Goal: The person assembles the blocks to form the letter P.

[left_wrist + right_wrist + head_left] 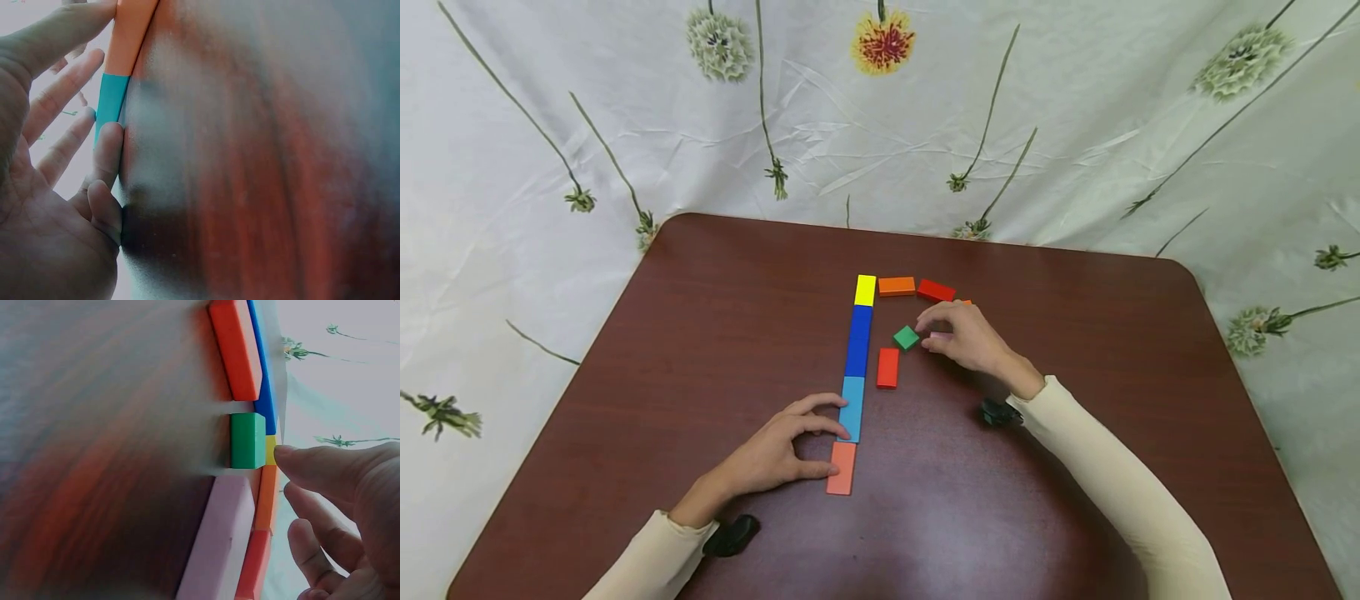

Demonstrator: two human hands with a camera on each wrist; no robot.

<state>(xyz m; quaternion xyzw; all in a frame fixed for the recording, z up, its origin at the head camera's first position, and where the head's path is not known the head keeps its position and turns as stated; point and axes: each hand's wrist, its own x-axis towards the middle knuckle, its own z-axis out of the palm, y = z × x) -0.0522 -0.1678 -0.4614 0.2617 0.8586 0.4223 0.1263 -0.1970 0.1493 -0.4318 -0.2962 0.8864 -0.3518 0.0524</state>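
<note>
My left hand [765, 450] lies with spread, gently bent fingers beside a column of flat blocks. Its thumb touches the salmon block [842, 471]; fingertips rest at the light blue block [852, 404]. Farther up the column come dark blue [859, 342] and a yellow block [866, 290]. My right hand [967, 336] hovers over a pink block [219, 540], partly hidden in the head view, its fingers loosely bent and apart from it in the right wrist view. Just left of that hand sits a green block [906, 337], with a red block [887, 368] nearer me.
An orange block [897, 287] and another red block [936, 290] curve rightward from the column's top. A further orange piece [966, 302] peeks out behind my right hand. The brown table [1075, 500] meets a flowered white cloth [1075, 150] at the back.
</note>
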